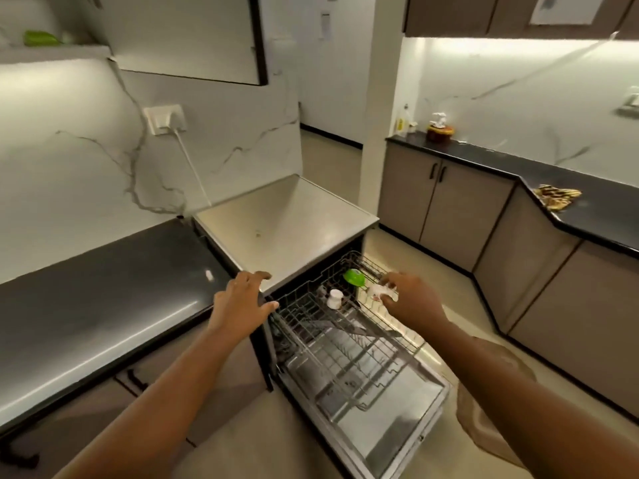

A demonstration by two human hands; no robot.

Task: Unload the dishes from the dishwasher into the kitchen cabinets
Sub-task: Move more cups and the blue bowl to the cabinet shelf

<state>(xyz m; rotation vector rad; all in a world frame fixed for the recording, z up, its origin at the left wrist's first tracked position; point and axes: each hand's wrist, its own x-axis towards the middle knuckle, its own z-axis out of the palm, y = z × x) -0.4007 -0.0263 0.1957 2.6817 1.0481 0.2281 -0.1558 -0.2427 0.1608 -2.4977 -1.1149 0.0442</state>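
Observation:
The dishwasher stands open with its door folded down and the upper wire rack pulled out. On that rack sit a green bowl and a small white cup. My right hand reaches over the rack's far side and grips a small white dish with curled fingers. My left hand hovers with spread fingers at the front left corner of the dishwasher top, holding nothing. The lower rack shows beneath, blurred.
A dark countertop runs to the left, under a white upper cabinet. A shelf at top left holds a green object. To the right are beige base cabinets under a black counter with jars and a cloth.

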